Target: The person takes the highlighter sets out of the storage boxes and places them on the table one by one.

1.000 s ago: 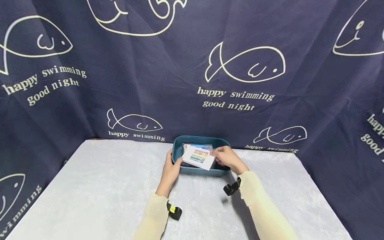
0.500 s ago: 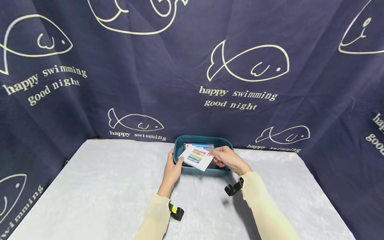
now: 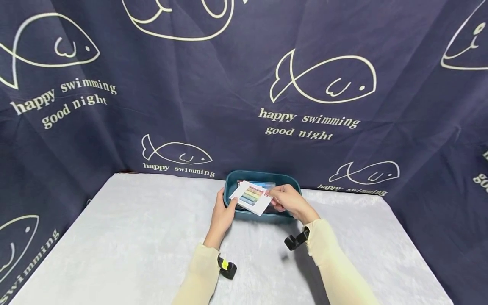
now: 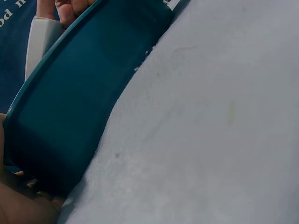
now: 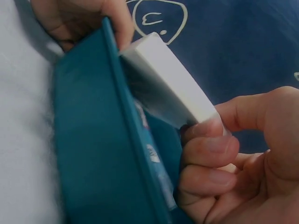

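Note:
My left hand (image 3: 222, 214) grips the left end of a teal plastic bin (image 3: 263, 218), its thumb over the rim by the box. In the left wrist view only part of that hand (image 4: 28, 205) shows, with fingers around the bin's lower end. My right hand (image 3: 291, 201) pinches the right corner of a flat white box (image 3: 261, 206) printed with a picture of coloured bands. The right wrist view has the box (image 5: 173, 79) tilted over the bin's opening, between thumb and fingers. Beneath it lies a flat pack with blue on it (image 3: 267, 185), mostly hidden.
A pale grey cloth (image 3: 152, 245) covers the table, and the bin stands at its back edge. Directly behind hangs a dark blue curtain (image 3: 236, 106) with fish drawings and lettering. Black camera mounts (image 3: 228, 270) sit at both wrists.
The white box has turned slightly clockwise above the bin, still in my right hand. My left hand stays on the bin's end. The whole head view has shifted a little.

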Tool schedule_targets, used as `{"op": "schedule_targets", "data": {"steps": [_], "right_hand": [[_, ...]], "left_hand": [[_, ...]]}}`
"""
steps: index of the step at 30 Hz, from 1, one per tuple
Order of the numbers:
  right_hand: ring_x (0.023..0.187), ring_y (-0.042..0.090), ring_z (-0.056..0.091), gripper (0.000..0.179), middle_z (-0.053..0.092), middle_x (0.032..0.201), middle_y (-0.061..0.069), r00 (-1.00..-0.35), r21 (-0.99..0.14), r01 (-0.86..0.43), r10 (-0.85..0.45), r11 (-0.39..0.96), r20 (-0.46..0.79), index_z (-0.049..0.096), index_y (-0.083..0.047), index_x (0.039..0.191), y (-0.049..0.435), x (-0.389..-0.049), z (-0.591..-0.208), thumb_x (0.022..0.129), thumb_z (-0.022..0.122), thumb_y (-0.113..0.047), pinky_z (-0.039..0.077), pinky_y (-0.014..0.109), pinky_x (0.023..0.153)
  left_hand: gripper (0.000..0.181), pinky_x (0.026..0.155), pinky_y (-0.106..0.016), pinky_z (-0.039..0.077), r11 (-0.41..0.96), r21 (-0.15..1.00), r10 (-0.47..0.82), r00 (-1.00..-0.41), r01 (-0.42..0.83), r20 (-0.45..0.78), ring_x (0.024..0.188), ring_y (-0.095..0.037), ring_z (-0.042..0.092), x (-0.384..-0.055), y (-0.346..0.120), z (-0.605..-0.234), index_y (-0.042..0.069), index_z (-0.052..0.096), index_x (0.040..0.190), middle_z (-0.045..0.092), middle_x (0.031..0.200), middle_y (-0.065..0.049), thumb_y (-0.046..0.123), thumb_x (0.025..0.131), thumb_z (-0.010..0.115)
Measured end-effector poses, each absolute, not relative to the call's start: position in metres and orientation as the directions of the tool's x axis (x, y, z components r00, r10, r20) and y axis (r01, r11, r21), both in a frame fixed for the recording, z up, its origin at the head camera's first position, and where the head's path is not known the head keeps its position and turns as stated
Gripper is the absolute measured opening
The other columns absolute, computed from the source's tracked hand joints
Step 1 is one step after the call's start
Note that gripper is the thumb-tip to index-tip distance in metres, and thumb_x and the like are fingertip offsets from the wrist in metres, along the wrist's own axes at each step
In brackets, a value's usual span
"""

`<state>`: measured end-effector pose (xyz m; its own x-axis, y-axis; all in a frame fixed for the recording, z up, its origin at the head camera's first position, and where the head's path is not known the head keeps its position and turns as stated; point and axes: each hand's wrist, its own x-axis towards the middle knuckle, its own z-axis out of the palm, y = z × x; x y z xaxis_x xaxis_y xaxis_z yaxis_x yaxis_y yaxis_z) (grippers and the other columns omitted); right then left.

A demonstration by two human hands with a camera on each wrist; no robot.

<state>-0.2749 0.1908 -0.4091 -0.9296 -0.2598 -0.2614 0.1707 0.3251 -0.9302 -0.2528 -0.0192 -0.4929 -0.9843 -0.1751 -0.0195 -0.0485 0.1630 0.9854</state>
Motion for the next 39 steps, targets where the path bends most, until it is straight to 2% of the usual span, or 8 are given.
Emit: {"op": "schedule_targets", "data": {"steps": [6,10,15,23,27,32,35,39], "right_hand": [[0.05,0.008,0.036,0.021,0.047,0.059,-0.003,-0.962,-0.932,0.135,-0.182,0.337,-0.206,0.062,0.006,0.093,0.193,-0.264,-0.4,0.096,0.05,-0.011,0.028,0.019,0.049],[0.05,0.007,0.04,0.019,0.05,0.06,-0.003,-0.973,-0.945,0.122,-0.15,0.303,-0.174,0.06,0.007,0.094,0.194,-0.253,-0.4,0.096,0.05,-0.009,0.032,0.018,0.048],[0.048,0.005,0.045,0.021,0.054,0.06,-0.004,-0.99,-0.961,0.08,-0.093,0.263,-0.108,0.062,0.009,0.102,0.19,-0.237,-0.401,0.098,0.051,-0.008,0.037,0.017,0.048],[0.049,0.007,0.05,0.017,0.057,0.059,-0.003,-0.994,-0.983,0.1,-0.033,0.156,-0.107,0.059,0.008,0.099,0.18,-0.213,-0.409,0.099,0.05,-0.006,0.041,0.019,0.049],[0.049,0.008,0.053,0.016,0.06,0.06,-0.002,-0.995,-0.99,0.098,-0.018,0.099,-0.1,0.058,0.007,0.097,0.178,-0.201,-0.414,0.1,0.053,-0.008,0.044,0.019,0.049],[0.049,0.009,0.054,0.017,0.061,0.06,0.0,-0.995,-0.995,0.096,0.033,0.041,-0.095,0.058,0.008,0.094,0.172,-0.182,-0.42,0.1,0.055,-0.008,0.044,0.018,0.049],[0.05,0.009,0.055,0.017,0.061,0.061,-0.001,-0.993,-0.994,0.108,0.049,0.011,-0.108,0.057,0.008,0.095,0.167,-0.169,-0.423,0.1,0.054,-0.008,0.045,0.019,0.05],[0.051,0.009,0.056,0.016,0.061,0.062,-0.001,-0.988,-0.991,0.128,0.076,-0.043,-0.131,0.057,0.007,0.095,0.164,-0.154,-0.425,0.101,0.051,-0.007,0.047,0.019,0.051]], "left_hand": [[0.058,0.118,-0.057,0.034,0.161,0.986,-0.174,-0.985,-0.032,-0.004,0.145,-0.038,0.044,-0.253,-0.019,-0.492,0.014,0.038,0.152,0.048,0.154,-0.017,0.026,0.099,0.057],[0.057,0.117,-0.057,0.036,0.161,0.987,-0.17,-0.985,-0.028,-0.001,0.142,-0.037,0.047,-0.252,-0.019,-0.491,0.014,0.039,0.152,0.051,0.152,-0.018,0.025,0.099,0.058],[0.056,0.115,-0.056,0.038,0.167,0.986,-0.185,-0.983,-0.023,0.009,0.138,-0.038,0.051,-0.252,-0.019,-0.491,0.013,0.041,0.151,0.053,0.149,-0.019,0.024,0.099,0.059],[0.058,0.112,-0.055,0.04,0.186,0.982,-0.19,-0.982,-0.019,0.017,0.135,-0.037,0.054,-0.253,-0.02,-0.492,0.015,0.04,0.151,0.055,0.149,-0.018,0.023,0.098,0.06],[0.061,0.116,-0.055,0.037,0.175,0.985,-0.17,-0.985,-0.005,0.025,0.14,-0.036,0.049,-0.254,-0.021,-0.492,0.012,0.035,0.154,0.051,0.152,-0.018,0.021,0.098,0.059],[0.066,0.124,-0.049,0.031,0.088,0.996,-0.13,-0.991,0.003,0.014,0.148,-0.035,0.04,-0.258,-0.029,-0.49,0.006,0.025,0.157,0.042,0.158,-0.021,0.016,0.1,0.057],[0.064,0.125,-0.047,0.029,0.074,0.997,-0.117,-0.993,-0.017,-0.009,0.15,-0.035,0.037,-0.258,-0.031,-0.488,0.006,0.026,0.157,0.038,0.16,-0.023,0.016,0.101,0.056],[0.062,0.124,-0.047,0.03,0.148,0.988,-0.09,-0.995,-0.045,-0.032,0.151,-0.033,0.036,-0.259,-0.032,-0.485,0.011,0.031,0.157,0.037,0.162,-0.018,0.022,0.101,0.057]]}}
